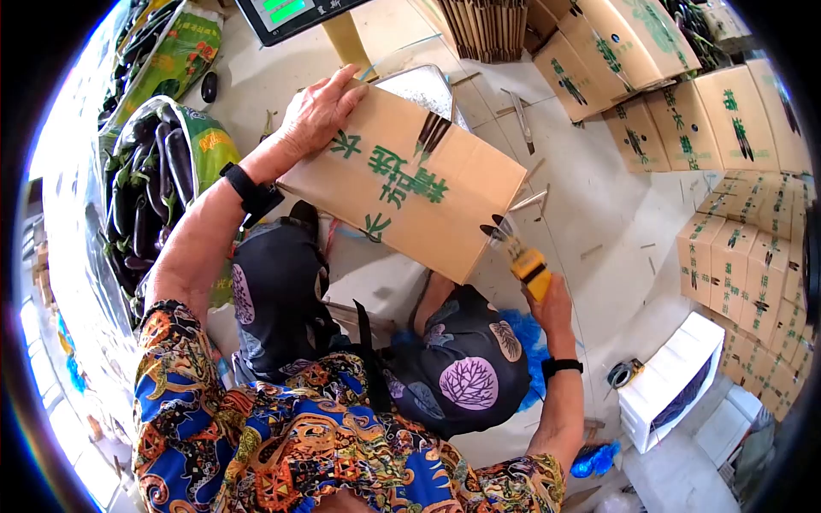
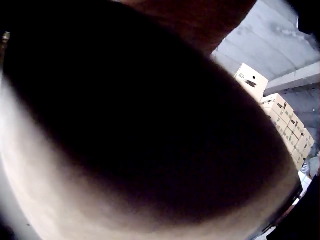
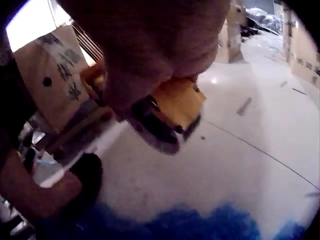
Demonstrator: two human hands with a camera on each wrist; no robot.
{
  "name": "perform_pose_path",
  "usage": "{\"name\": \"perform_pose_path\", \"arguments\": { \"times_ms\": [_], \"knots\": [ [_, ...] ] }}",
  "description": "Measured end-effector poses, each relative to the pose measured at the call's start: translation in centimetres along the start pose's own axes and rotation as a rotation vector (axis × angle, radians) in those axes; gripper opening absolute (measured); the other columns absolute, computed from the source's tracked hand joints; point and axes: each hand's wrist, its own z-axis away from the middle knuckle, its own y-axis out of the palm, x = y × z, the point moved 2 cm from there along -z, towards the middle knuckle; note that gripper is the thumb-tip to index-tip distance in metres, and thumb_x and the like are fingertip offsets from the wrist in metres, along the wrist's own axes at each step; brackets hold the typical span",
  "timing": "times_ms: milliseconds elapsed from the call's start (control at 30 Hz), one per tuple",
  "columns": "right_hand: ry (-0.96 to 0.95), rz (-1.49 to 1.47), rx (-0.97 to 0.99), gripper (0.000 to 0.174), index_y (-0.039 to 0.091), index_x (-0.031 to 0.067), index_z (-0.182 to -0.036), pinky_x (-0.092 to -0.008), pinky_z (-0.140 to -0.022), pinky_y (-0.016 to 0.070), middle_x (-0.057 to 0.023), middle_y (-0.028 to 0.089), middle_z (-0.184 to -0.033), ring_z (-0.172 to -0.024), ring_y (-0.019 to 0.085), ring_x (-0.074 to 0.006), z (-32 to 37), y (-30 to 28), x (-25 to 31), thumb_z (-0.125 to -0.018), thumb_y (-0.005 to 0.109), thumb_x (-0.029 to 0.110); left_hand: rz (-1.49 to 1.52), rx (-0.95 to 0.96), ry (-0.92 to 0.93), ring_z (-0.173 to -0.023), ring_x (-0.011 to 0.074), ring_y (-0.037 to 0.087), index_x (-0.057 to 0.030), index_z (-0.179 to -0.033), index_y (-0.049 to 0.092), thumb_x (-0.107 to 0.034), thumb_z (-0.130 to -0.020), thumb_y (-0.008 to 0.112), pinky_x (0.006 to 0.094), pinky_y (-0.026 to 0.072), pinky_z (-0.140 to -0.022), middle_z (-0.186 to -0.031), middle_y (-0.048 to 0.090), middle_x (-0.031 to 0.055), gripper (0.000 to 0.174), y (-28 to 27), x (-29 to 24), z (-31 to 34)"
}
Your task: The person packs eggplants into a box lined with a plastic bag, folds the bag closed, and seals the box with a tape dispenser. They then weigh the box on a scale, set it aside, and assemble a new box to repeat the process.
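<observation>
A cardboard box [image 1: 385, 184] with green lettering and dark eggplant prints lies tilted in front of the person, above the knees. The left hand [image 1: 325, 111] rests on its upper left edge, fingers over the rim. Beside the box's right corner, the right hand [image 1: 552, 303] grips a yellow tape dispenser [image 1: 528, 267]. In the right wrist view the right hand [image 3: 160, 55] is curled round the yellow dispenser [image 3: 179, 102], with the box [image 3: 52, 75] to its left. The left wrist view is mostly dark and blurred, and its hand cannot be made out clearly.
Bags of eggplants [image 1: 158, 171] stand at the left. A scale [image 1: 291, 13] is at the top. Stacked boxes [image 1: 744, 274] line the right, near a white foam box [image 1: 671, 385] and a tape roll [image 1: 623, 374]. Blue plastic [image 1: 523, 342] lies by the right knee.
</observation>
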Motion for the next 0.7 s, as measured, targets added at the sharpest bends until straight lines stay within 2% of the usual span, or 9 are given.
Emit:
{"name": "perform_pose_path", "arguments": {
  "times_ms": [67, 167, 267, 400, 467, 500, 533, 567, 700],
  "knots": [
    [0.084, 0.135, 0.117, 0.05, 0.05, 0.0021, -0.11, -0.0485, -0.077, 0.0519, -0.0238, 0.061, -0.105, -0.094, 0.062, -0.043, -2.4, -1.5, 3.5, -0.077, 0.081, 0.022, 0.112, 0.039, -0.098, -0.115, 0.0371, 0.059, -0.0168, -0.127, 0.059, -0.024, -0.099, 0.047, 0.0441, 0.0525, -0.094, -0.144, 0.045, 0.0145, 0.031, -0.3, -0.3, -0.5],
    [0.248, 0.273, 0.306, 0.046, 0.049, 0.0031, -0.106, -0.0489, -0.08, 0.0522, -0.0212, 0.062, -0.104, -0.099, 0.062, -0.0419, -6.4, -3.2, 9.3, -0.076, 0.081, 0.016, 0.034, -0.049, -0.011, -0.113, 0.037, 0.059, -0.0137, -0.125, 0.06, -0.023, -0.098, 0.048, 0.0439, 0.053, -0.092, -0.142, 0.046, 0.0157, 0.031, 0.1, -0.2, -0.3],
    [0.039, 0.309, 0.267, 0.033, 0.056, 0.0055, -0.104, -0.0446, -0.078, 0.0537, -0.0164, 0.064, -0.103, -0.098, 0.064, -0.0369, -9.4, 1.0, 9.7, -0.08, 0.075, 0.018, 0.155, -0.002, -0.136, -0.112, 0.0366, 0.059, -0.0115, -0.123, 0.061, -0.023, -0.097, 0.049, 0.0438, 0.0531, -0.092, -0.141, 0.047, 0.0164, 0.031, -0.7, -1.0, -0.5],
    [-0.298, 0.335, 0.02, 0.019, 0.061, 0.007, -0.089, -0.041, -0.075, 0.0547, -0.0135, 0.066, -0.096, -0.095, 0.067, -0.0323, -11.7, 5.8, 10.0, -0.08, 0.073, 0.019, 0.083, -0.032, 0.008, -0.112, 0.0375, 0.059, -0.0087, -0.123, 0.061, -0.024, -0.097, 0.048, 0.0443, 0.0518, -0.093, -0.142, 0.045, 0.0192, 0.032, -0.1, -0.1, -0.3],
    [-0.097, 0.261, 0.209, 0.024, 0.061, 0.0069, -0.092, -0.0409, -0.073, 0.055, -0.0116, 0.066, -0.093, -0.091, 0.067, -0.03, -11.7, 5.1, 9.9, -0.079, 0.075, 0.02, 0.129, 0.009, -0.023, -0.115, 0.0408, 0.057, -0.0053, -0.127, 0.055, -0.023, -0.099, 0.045, 0.0442, 0.0489, -0.097, -0.142, 0.047, 0.0194, 0.035, -0.3, -0.1, -0.5],
    [-0.012, 0.308, 0.21, 0.034, 0.059, 0.0076, -0.099, -0.042, -0.073, 0.0552, -0.0126, 0.066, -0.094, -0.09, 0.068, -0.0313, -11.1, 5.0, 8.5, -0.076, 0.078, 0.024, 0.155, 0.036, -0.031, -0.116, 0.0424, 0.056, -0.0035, -0.13, 0.051, -0.023, -0.099, 0.044, 0.0442, 0.0474, -0.099, -0.142, 0.048, 0.0194, 0.037, -0.6, -0.4, -0.6],
    [0.076, 0.35, 0.208, 0.044, 0.058, 0.0083, -0.106, -0.0432, -0.072, 0.0554, -0.0135, 0.066, -0.095, -0.089, 0.068, -0.0325, -10.3, 4.6, 6.2, -0.074, 0.081, 0.027, 0.453, 0.072, -0.343, -0.116, 0.0415, 0.057, -0.0063, -0.137, 0.048, -0.028, -0.1, 0.045, 0.0453, 0.0466, -0.098, -0.133, 0.056, 0.0218, 0.043, -1.9, -1.5, -1.1],
    [0.164, 0.392, 0.2, 0.054, 0.056, 0.009, -0.113, -0.0444, -0.072, 0.0556, -0.0144, 0.066, -0.097, -0.087, 0.068, -0.0338, -9.7, 4.1, 4.2, -0.071, 0.084, 0.03, 0.485, 0.048, -0.353, -0.115, 0.042, 0.057, -0.0057, -0.138, 0.047, -0.032, -0.1, 0.046, 0.0456, 0.0466, -0.098, -0.129, 0.058, 0.0233, 0.046, -1.7, -1.5, -1.2],
    [0.354, 0.349, 0.152, 0.059, 0.054, 0.0049, -0.113, -0.0445, -0.078, 0.0551, -0.0178, 0.064, -0.104, -0.094, 0.067, -0.0353, -8.0, 0.7, 0.2, -0.073, 0.084, 0.036, 0.572, 0.001, -0.389, -0.113, 0.0435, 0.059, -0.0051, -0.141, 0.045, -0.04, -0.101, 0.047, 0.0458, 0.0463, -0.098, -0.121, 0.061, 0.0271, 0.053, -1.7, -1.5, -1.2]
  ]
}}
